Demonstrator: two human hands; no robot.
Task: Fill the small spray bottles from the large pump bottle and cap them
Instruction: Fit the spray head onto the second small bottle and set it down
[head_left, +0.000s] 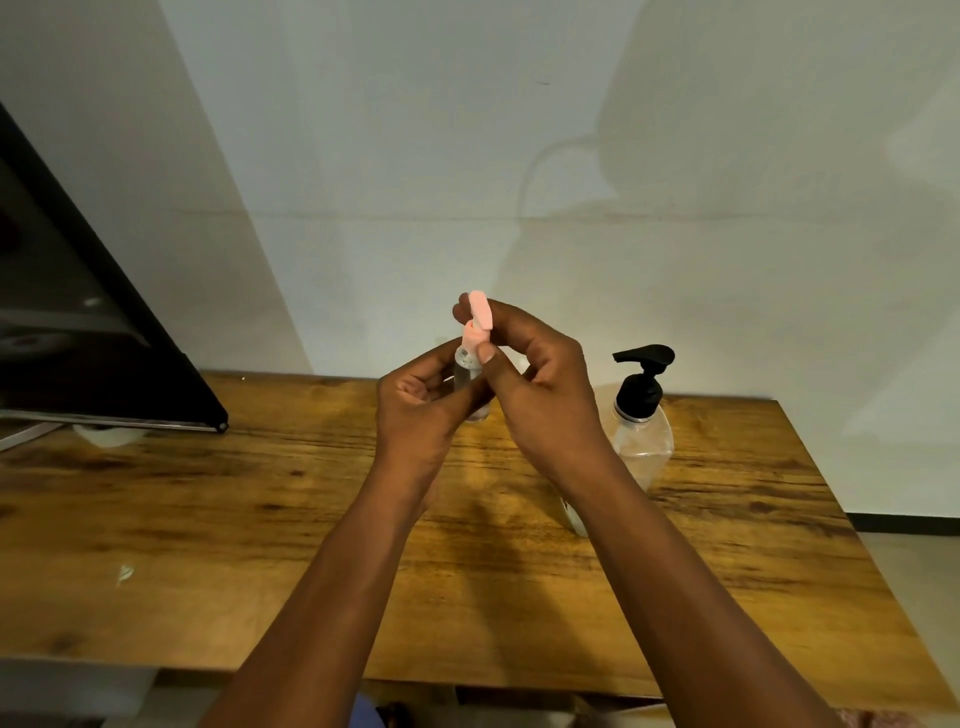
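A small spray bottle (470, 382) is held upright above the wooden table (218, 525), its clear body wrapped by the curled fingers of the left hand (415, 410). Its pink cap (479, 310) is pinched between thumb and forefinger of the right hand (540, 384), tilted beside the pink spray head (470, 340) rather than seated over it. The capping step appears to be in hand (though whether the cap is going on or coming off cannot be told). If capping, the cap would need to be squared over the nozzle and pressed straight down. The large pump bottle (643, 436), clear, rounded plastic with a black pump (643, 376), stands on the table just right of the hands. Another clear item behind the right wrist is mostly hidden. The tabletop is grained and knotted.
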